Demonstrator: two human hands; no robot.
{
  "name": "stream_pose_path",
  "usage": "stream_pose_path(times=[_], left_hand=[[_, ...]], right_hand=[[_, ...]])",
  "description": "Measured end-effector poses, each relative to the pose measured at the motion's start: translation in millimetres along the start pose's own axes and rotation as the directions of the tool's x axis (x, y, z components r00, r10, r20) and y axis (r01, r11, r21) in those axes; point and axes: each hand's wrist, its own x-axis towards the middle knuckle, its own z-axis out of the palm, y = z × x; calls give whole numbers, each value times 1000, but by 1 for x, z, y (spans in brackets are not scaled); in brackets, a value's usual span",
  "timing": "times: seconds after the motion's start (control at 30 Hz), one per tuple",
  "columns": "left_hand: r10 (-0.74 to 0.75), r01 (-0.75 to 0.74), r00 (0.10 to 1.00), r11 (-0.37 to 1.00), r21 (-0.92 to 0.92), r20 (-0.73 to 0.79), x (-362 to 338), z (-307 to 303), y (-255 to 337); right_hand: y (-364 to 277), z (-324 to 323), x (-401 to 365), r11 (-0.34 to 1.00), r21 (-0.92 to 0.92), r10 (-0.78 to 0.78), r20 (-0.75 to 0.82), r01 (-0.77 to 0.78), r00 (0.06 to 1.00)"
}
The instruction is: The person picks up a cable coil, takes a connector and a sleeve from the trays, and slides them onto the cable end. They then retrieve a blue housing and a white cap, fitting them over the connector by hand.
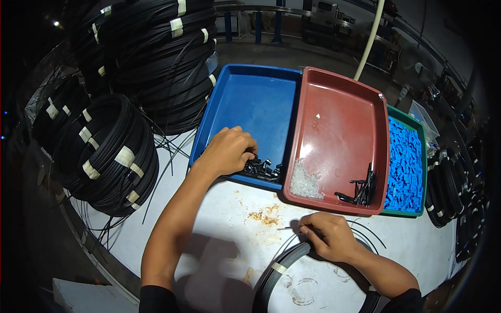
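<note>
My left hand (pixel 229 150) reaches into the near end of the blue tray (pixel 255 99). Its fingers are curled together at a pile of small black plastic parts (pixel 266 170); whatever lies between the fingertips is hidden. Below the trays, my right hand (pixel 331 237) pinches the end of a thin black cable, whose tip pokes out left of the fingers. That cable belongs to a black cable coil (pixel 275 276) lying on the table under the hand, bound with a pale tape band (pixel 278 268). Loose cable ends curve out to the right of the hand.
A red tray (pixel 342 115) holds clear small pieces (pixel 307 181) and black parts (pixel 362 190). Beside it, a green tray (pixel 425 172) contains many blue pieces (pixel 404 167). Large black cable coils (pixel 112 156) stack at left; more coils (pixel 443 190) sit at right. The white table (pixel 219 208) has brown stains.
</note>
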Motion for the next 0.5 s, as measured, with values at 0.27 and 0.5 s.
stream_pose_path(times=[0.27,0.5], left_hand=[[-117,31,981,882,-470,-155,-12,-10,60],[-144,-144,955,539,-830,-260,-17,32,160]], right_hand=[[5,-12,-14,996,28,92,-116,-90,989],[39,-45,-61,835,502,398,-265,-226,878]])
